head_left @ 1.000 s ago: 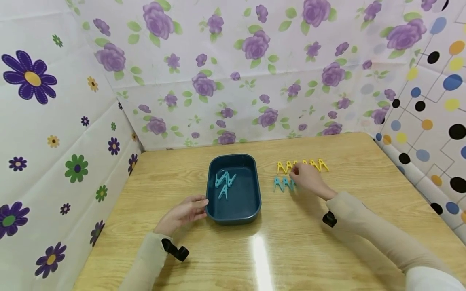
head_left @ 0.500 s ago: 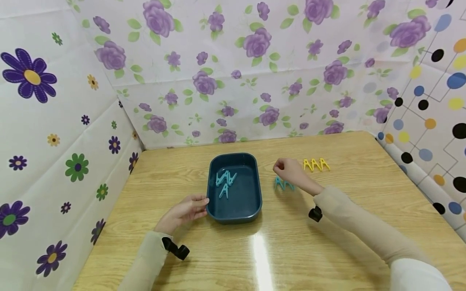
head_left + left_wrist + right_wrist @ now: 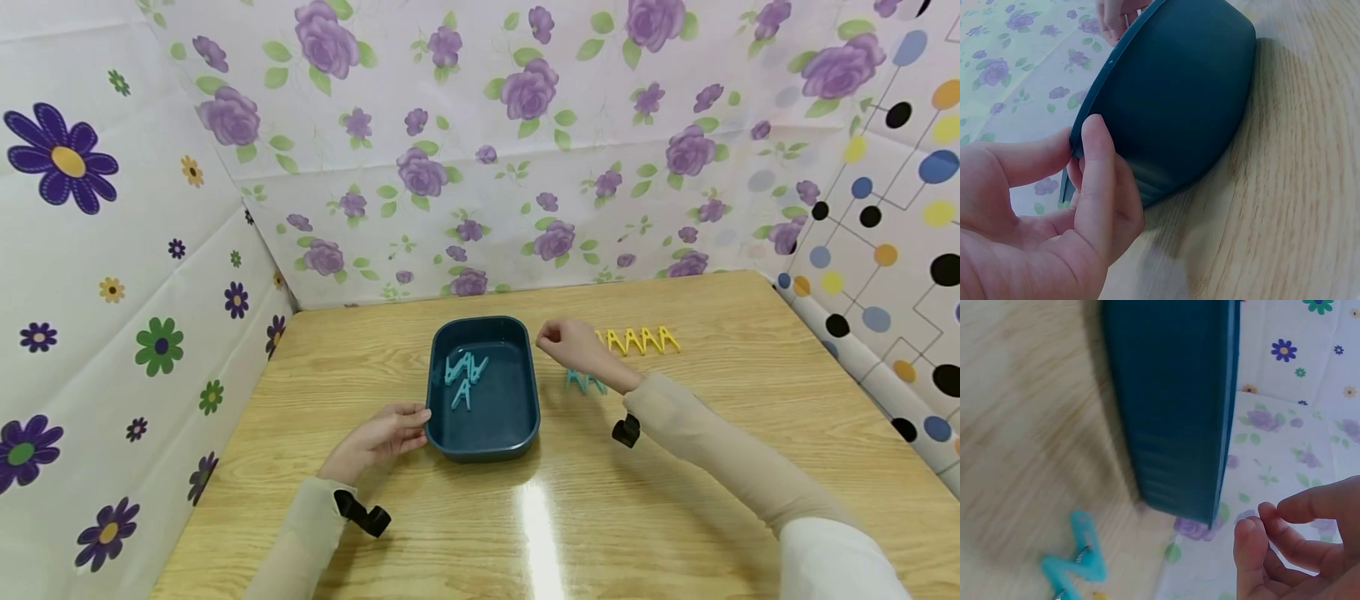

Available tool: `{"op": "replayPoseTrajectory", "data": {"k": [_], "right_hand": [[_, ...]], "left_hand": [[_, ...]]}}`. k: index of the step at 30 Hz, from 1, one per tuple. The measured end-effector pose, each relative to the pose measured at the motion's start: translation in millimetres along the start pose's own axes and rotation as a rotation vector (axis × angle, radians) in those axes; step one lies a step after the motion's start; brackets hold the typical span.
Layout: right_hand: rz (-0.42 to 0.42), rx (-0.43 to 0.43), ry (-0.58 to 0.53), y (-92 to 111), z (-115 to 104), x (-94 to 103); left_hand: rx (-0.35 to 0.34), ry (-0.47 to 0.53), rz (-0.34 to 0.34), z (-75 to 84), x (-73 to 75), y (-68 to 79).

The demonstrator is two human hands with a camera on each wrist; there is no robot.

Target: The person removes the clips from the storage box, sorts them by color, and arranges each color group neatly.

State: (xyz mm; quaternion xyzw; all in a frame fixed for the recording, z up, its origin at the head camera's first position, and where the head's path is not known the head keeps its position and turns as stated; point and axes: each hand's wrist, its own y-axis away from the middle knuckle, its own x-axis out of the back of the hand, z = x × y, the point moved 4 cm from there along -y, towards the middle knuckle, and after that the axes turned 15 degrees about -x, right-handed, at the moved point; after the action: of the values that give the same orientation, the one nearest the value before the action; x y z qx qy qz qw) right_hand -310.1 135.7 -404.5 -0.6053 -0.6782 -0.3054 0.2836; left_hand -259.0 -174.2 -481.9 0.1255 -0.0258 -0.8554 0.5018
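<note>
A dark blue plastic tray [image 3: 483,457] stands on the table, with several light blue clothespins [image 3: 462,393] lying inside. At its left side my left hand [image 3: 382,435] pinches the rim between thumb and fingers [image 3: 1099,162], plain in the left wrist view. My right hand [image 3: 576,343] is just outside the tray's right rim, thumb and fingertips [image 3: 1251,540] pinched together. The light blue clothespin it took from the row is hidden by the fingers. Two more light blue clothespins [image 3: 576,380] lie below the right wrist.
A row of yellow clothespins [image 3: 632,340] lies behind the right forearm, partly hidden by the hand. Flowered cloth [image 3: 420,175] walls the back of the wooden table [image 3: 360,350], and more patterned sheets close both sides.
My right hand has left the row with a light blue clothespin and moved left to the tray, uncovering most of the yellow clothespins. The left hand stays on the rim.
</note>
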Motion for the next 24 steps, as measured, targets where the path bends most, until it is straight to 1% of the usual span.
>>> {"op": "replayPoseTrajectory", "data": {"k": [4, 10, 14, 19, 24], "right_hand": [[-0.023, -0.007, 0.001, -3.3, -8.5, -0.5], [-0.081, -0.02, -0.01, -6.7, -18.3, -3.6], [-0.109, -0.015, -0.006, -7.5, -26.1, -3.5], [-0.15, -0.031, -0.013, -14.0, -36.7, -4.7], [-0.204, -0.05, -0.056, -20.6, -52.0, -6.9]], "left_hand": [[-0.005, -0.001, -0.011, -1.9, 0.4, -1.2], [-0.005, -0.008, -0.028, -2.9, -0.3, -2.1], [-0.003, -0.001, -0.021, -2.8, 0.2, -2.2], [0.003, 0.006, -0.008, -2.3, 0.3, -2.0], [0.002, 0.001, -0.004, -1.8, 0.8, -1.9]]}}
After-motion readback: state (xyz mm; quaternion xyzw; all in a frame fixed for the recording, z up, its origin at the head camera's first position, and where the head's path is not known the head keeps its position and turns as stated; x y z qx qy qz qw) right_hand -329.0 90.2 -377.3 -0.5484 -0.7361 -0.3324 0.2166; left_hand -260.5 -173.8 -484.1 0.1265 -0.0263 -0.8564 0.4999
